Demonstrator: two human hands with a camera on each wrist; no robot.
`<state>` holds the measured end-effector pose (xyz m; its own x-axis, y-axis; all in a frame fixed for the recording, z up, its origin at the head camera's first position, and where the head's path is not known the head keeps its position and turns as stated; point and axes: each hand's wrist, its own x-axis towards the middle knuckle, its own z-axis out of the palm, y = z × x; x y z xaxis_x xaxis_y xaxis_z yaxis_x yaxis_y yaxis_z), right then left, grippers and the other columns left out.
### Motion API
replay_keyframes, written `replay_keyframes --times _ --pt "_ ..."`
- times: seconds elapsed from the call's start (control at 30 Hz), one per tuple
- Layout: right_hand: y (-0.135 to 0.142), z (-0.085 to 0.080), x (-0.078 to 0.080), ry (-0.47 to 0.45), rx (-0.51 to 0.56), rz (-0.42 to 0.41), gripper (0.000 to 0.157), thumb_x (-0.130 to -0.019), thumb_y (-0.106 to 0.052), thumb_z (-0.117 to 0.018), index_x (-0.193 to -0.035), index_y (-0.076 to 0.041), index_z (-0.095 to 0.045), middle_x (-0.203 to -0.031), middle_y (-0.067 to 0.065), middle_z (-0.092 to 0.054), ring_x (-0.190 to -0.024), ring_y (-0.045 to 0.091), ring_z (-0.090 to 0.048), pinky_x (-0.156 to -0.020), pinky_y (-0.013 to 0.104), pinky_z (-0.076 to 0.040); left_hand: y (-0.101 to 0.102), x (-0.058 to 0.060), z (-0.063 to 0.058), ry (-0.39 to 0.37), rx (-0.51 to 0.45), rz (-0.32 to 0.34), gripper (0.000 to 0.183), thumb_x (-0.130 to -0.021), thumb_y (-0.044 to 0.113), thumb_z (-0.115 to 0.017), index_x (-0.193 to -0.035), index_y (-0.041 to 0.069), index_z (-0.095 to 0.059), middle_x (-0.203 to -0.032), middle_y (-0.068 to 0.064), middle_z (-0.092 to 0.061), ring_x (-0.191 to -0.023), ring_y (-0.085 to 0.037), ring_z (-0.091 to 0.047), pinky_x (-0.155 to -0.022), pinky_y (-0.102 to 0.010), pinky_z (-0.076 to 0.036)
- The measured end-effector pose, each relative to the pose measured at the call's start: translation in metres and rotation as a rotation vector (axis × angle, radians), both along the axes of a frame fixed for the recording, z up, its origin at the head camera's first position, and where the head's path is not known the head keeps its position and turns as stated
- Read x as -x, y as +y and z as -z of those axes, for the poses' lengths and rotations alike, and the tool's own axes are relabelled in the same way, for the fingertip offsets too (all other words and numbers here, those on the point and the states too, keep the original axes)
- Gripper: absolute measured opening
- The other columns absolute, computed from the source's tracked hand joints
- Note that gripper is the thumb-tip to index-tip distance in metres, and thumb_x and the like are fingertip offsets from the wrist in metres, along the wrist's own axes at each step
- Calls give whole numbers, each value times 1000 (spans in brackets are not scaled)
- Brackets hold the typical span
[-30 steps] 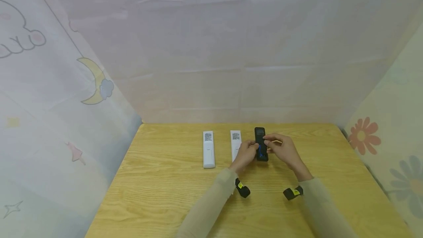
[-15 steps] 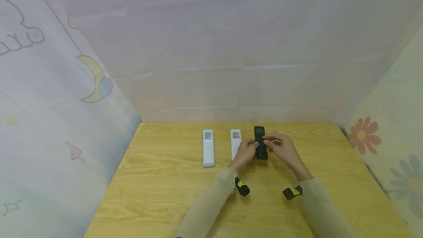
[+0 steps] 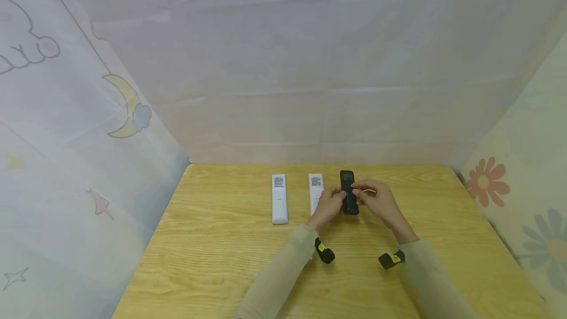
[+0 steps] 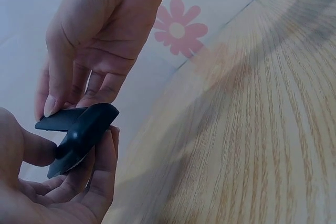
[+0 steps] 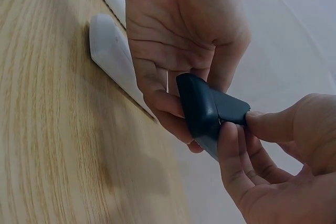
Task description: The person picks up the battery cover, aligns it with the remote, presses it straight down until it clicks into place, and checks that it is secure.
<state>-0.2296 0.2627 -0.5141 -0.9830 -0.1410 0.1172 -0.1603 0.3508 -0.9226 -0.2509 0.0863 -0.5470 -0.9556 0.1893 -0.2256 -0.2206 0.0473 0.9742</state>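
My left hand grips a black remote control, which is back side up and raised off the table. Thumb on one side and fingers on the other, it holds the remote's edges in the left wrist view. My right hand pinches a flat black battery cover between thumb and fingers. That cover stands at an angle to the remote's back and meets it in the right wrist view. A small blue patch shows on the remote beside my left thumb in the head view. What lies under the cover is mostly hidden.
Two white remote controls lie on the wooden table to the left: one white remote farther off, the other white remote partly behind my left hand. Printed cloth walls enclose the table's back and sides.
Both hands stay in nearly the same place on the black remote. Less blue shows on its lower half than a second ago. The white remotes have not moved.
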Motion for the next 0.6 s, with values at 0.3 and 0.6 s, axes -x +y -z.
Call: replay_keyframes --times 0.3,0.6 --pt "-1 4 3 27 -69 18 29 -108 -11 -65 -132 2 -71 -125 27 -68 -101 33 -76 -86 45 -66 -2 -1 -3 3 -38 3 37 -111 27 -56 -137 1 -64 -114 -8 -73 -101 -21 -73 -90 -43 -63" --pt "-2 6 4 28 -95 34 28 -108 -12 -64 -132 0 -71 -125 24 -69 -101 27 -75 -88 50 -65 1 0 0 15 -2 -12 34 -111 27 -56 -132 3 -67 -111 -5 -73 -93 -18 -70 -81 -37 -60"
